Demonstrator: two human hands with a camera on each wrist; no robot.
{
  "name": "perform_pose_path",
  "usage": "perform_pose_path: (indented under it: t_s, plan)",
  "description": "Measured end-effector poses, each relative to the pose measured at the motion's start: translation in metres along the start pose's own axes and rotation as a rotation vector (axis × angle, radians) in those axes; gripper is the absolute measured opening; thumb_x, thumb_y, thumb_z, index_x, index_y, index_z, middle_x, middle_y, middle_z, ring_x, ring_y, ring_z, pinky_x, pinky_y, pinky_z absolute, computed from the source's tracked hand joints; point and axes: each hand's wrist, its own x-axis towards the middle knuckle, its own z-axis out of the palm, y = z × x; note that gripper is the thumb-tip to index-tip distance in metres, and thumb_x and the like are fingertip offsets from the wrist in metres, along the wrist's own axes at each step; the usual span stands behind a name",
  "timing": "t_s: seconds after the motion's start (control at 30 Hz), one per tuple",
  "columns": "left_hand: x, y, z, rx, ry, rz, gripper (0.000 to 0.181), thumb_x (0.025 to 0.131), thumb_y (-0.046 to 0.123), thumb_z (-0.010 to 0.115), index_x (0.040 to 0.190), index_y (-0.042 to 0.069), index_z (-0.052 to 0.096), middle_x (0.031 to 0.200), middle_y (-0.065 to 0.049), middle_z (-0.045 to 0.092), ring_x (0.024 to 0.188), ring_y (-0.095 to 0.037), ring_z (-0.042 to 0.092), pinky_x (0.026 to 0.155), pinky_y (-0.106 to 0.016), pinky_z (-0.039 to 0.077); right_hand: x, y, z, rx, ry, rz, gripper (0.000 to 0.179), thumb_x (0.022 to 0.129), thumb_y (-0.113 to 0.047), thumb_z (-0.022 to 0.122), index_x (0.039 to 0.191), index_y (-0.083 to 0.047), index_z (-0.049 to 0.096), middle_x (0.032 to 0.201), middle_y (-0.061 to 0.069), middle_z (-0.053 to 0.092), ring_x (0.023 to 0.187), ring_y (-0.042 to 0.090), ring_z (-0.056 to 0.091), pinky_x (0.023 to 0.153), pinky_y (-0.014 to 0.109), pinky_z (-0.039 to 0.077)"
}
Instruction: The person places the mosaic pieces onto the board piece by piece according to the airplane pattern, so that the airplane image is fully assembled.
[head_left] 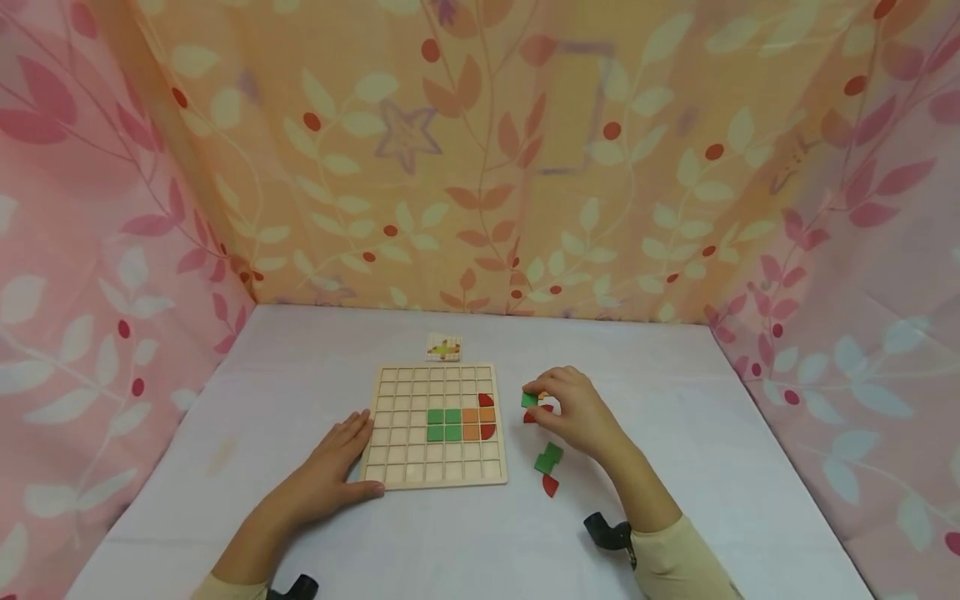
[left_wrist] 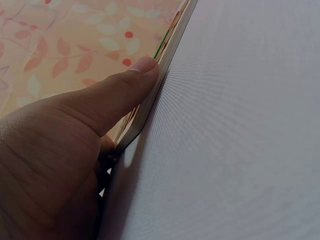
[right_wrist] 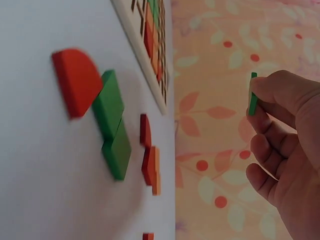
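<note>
Pinching a small green square (head_left: 529, 400) between thumb and finger, the right hand (head_left: 573, 408) is raised off the table (head_left: 300, 358) just to the right of the wooden board (head_left: 397, 402); the right wrist view shows the square edge-on, well apart from the cloth. The left hand (head_left: 322, 479) is spread wide at the board's near left corner, its fingers along the left edge and its thumb touching the near edge.

The board lies flat, its grid partly filled. Four green squares (head_left: 453, 432) form a block at about the middle, with three orange squares (head_left: 470, 415) directly to their right. Two red quarter-rounds (head_left: 488, 432) sit in the board's rightmost column, one above the orange and one below it.

Loose to the right of the board, under the right hand, are some red pieces (right_wrist: 148, 166) and orange pieces (right_wrist: 156, 175), partly hidden from the head camera, so I cannot tell how many. Nearer the person, also right of the board, two green pieces (head_left: 548, 458) touch each other, and a loose red quarter-round (head_left: 551, 486) lies against them. Just beyond the board's far edge rests a small picture card (head_left: 444, 347).
</note>
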Motion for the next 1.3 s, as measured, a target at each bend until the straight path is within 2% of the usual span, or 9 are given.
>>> perform_pose_path:
  t_s: [0.13,0.27,0.53,0.87,0.93,1.03,1.13,1.27,1.3]
  plan:
    - [0.001,0.0,0.002,-0.003,-0.012,-0.009,0.114,0.079,0.063,0.079,0.161,0.004,0.028,0.172,-0.009,0.018,0.159,-0.033,0.011,0.125,-0.058,0.014,0.006,-0.01,0.003,-0.003,-0.002,-0.004,0.025,0.087,-0.021,0.083,0.112,-0.022,0.077,0.106,-0.01,0.068,0.109,0.013,0.056,0.096,0.042,0.052]
    - [0.001,0.0,0.003,0.009,0.008,0.002,0.113,0.079,0.064,0.078,0.161,0.003,0.029,0.171,-0.01,0.019,0.159,-0.034,0.012,0.126,-0.055,0.013,0.013,-0.019,0.004,-0.002,-0.006,-0.017,0.024,0.088,-0.023,0.081,0.112,-0.022,0.078,0.106,-0.011,0.068,0.108,0.012,0.055,0.097,0.04,0.051]
    - [-0.001,0.003,-0.002,0.005,0.012,0.023,0.112,0.08,0.063,0.078,0.16,0.001,0.03,0.17,-0.013,0.021,0.158,-0.037,0.014,0.124,-0.061,0.015,0.026,-0.038,0.012,-0.008,-0.033,-0.068,0.024,0.09,-0.022,0.08,0.114,-0.02,0.078,0.105,-0.009,0.068,0.108,0.014,0.055,0.101,0.039,0.048]
    - [0.0,0.003,-0.001,-0.005,0.01,0.022,0.112,0.08,0.064,0.077,0.16,0.002,0.03,0.171,-0.012,0.021,0.158,-0.036,0.013,0.125,-0.058,0.015,0.038,-0.051,0.026,-0.001,-0.063,-0.091,0.025,0.091,-0.026,0.079,0.116,-0.023,0.078,0.11,-0.011,0.068,0.111,0.013,0.054,0.103,0.04,0.047]
    - [0.001,0.002,-0.001,0.007,0.01,0.026,0.112,0.08,0.065,0.076,0.16,0.002,0.03,0.171,-0.012,0.02,0.158,-0.036,0.013,0.127,-0.053,0.012,0.04,-0.054,0.029,0.014,-0.063,-0.105,0.025,0.091,-0.025,0.079,0.115,-0.022,0.078,0.111,-0.009,0.068,0.112,0.014,0.055,0.102,0.04,0.047]
    - [0.003,-0.001,0.0,0.016,0.006,0.023,0.113,0.08,0.066,0.076,0.161,0.003,0.029,0.171,-0.011,0.019,0.159,-0.034,0.012,0.129,-0.034,0.002,0.044,-0.059,0.032,0.03,-0.077,-0.117,0.025,0.092,-0.025,0.078,0.116,-0.021,0.078,0.112,-0.008,0.068,0.112,0.016,0.055,0.102,0.041,0.047]
    - [0.003,-0.001,0.0,0.013,0.004,0.026,0.113,0.08,0.067,0.075,0.161,0.004,0.028,0.171,-0.011,0.019,0.159,-0.034,0.012,0.129,-0.031,0.0,0.047,-0.063,0.036,0.03,-0.099,-0.107,0.026,0.091,-0.025,0.079,0.117,-0.021,0.078,0.112,-0.008,0.068,0.113,0.016,0.054,0.102,0.04,0.047]
    - [0.001,0.001,0.0,0.005,0.01,0.038,0.112,0.081,0.064,0.076,0.16,0.001,0.029,0.17,-0.014,0.02,0.158,-0.036,0.013,0.13,-0.042,0.007,0.051,-0.067,0.045,0.029,-0.117,-0.116,0.027,0.092,-0.026,0.078,0.118,-0.022,0.077,0.11,-0.01,0.067,0.113,0.014,0.054,0.104,0.039,0.046]
    - [0.001,0.001,0.0,0.007,0.01,0.038,0.111,0.081,0.064,0.077,0.16,0.001,0.029,0.17,-0.014,0.021,0.158,-0.036,0.014,0.13,-0.039,0.006,0.052,-0.067,0.048,0.03,-0.118,-0.126,0.027,0.092,-0.026,0.077,0.119,-0.022,0.077,0.11,-0.01,0.067,0.112,0.013,0.054,0.104,0.038,0.045]
